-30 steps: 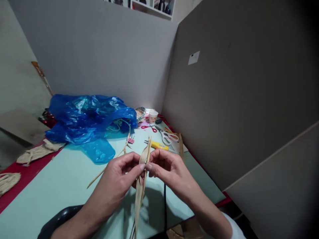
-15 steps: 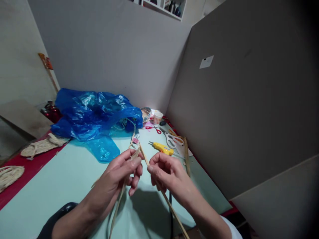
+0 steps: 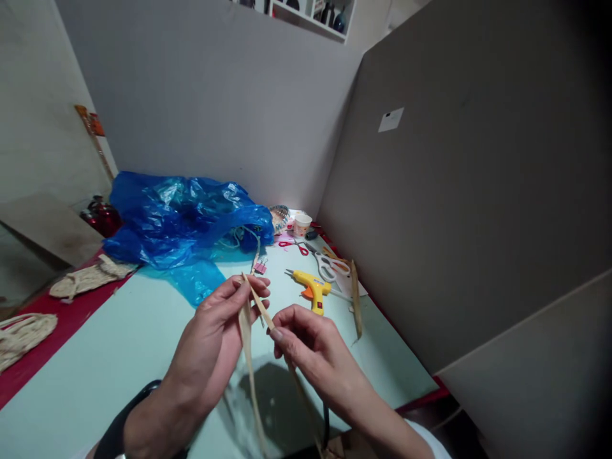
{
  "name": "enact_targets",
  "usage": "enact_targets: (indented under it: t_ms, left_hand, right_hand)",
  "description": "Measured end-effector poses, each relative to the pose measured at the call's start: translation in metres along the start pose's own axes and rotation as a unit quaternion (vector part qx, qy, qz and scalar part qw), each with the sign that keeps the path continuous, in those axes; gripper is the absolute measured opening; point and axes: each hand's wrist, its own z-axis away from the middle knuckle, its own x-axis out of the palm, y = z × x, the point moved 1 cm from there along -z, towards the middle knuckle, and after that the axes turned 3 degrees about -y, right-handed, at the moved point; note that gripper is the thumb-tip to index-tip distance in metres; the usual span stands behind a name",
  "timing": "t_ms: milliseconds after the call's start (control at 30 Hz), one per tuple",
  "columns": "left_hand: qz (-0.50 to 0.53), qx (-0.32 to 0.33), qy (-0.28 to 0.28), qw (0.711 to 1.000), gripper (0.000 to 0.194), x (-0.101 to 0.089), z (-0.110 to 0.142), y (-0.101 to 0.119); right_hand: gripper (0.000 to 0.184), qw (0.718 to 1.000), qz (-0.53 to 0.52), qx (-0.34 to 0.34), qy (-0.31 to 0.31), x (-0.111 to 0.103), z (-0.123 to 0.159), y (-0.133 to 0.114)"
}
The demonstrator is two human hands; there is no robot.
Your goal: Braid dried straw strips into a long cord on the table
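My left hand [image 3: 208, 344] pinches the end of a pale, flat plant-fibre strip [image 3: 245, 335] between thumb and fingers. A long tail of it hangs down over the table's front. My right hand [image 3: 318, 357] is closed on a second narrow, straw-coloured strip [image 3: 261, 308], whose upper end meets my left fingertips. Below my right hand this strip runs down toward the front edge and blurs. Whether the two strips are joined at my left fingers, I cannot tell. Just beyond my right hand lies a yellow glue gun [image 3: 312, 284] with an orange trigger.
Crumpled blue plastic bags [image 3: 186, 220] fill the back left of the pale green tabletop [image 3: 95, 370]. A pink binder clip [image 3: 261, 266], white scissors [image 3: 329, 266], red scissors [image 3: 297, 246] and a paper cup [image 3: 302, 224] lie farther back. Woven soles [image 3: 90, 280] rest at left; grey partitions [image 3: 468, 191] stand behind and right.
My left hand has turned and shifted a little left, bringing its strip round to hang nearer the middle. My right hand has moved left and slightly down, uncovering the glue gun's handle.
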Motion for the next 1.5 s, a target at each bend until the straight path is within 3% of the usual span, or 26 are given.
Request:
enact_targets:
  t_ms: [167,367,433,533,633,800,967,1067,1233,1333,1500]
  left_hand:
    - [0.060,-0.017,-0.023,0.998,0.021,0.008,0.009,0.003]
    - [0.033,0.046,0.012,0.998,0.023,0.007,0.020,0.002]
    - [0.008,0.083,0.028,0.996,0.021,0.005,0.022,0.002]
    - [-0.030,0.084,0.040,0.995,0.016,-0.002,0.024,0.003]
    - [-0.102,0.068,0.043,0.992,0.011,-0.014,0.022,0.003]
    - [-0.252,0.057,0.046,0.965,0.021,-0.037,0.016,0.016]
    - [-0.196,0.121,0.038,0.972,0.020,-0.048,0.010,0.044]
    - [-0.150,0.112,0.020,0.982,0.019,-0.043,0.008,0.043]
    - [-0.201,-0.001,-0.046,0.979,0.019,-0.021,0.012,0.011]
    - [-0.278,0.031,-0.052,0.959,0.020,-0.013,0.013,0.001]
    - [-0.418,0.077,-0.061,0.903,0.017,-0.016,0.012,0.002]
  right_hand:
    - [0.025,0.998,0.048,-0.025,-0.020,0.008,0.007,-0.002]
    - [0.020,0.997,-0.048,0.016,-0.050,0.030,0.021,0.000]
    - [0.022,0.994,-0.086,0.025,-0.056,0.040,0.025,0.003]
    - [0.031,0.992,-0.110,0.037,-0.038,0.045,0.027,0.009]
    - [0.035,0.997,-0.067,0.034,0.005,0.038,0.029,0.013]
    - [0.035,0.998,0.017,0.025,0.056,0.007,0.036,0.008]
    - [0.037,0.994,0.032,0.050,0.092,-0.021,0.043,0.008]
    - [0.038,0.994,-0.040,0.077,0.065,-0.022,0.043,0.014]
    - [0.038,0.993,-0.070,0.092,0.013,-0.008,0.043,0.016]
    - [0.041,0.994,-0.047,0.094,-0.009,-0.005,0.047,0.013]
    - [0.039,0.998,0.016,0.065,-0.019,-0.008,0.051,0.004]
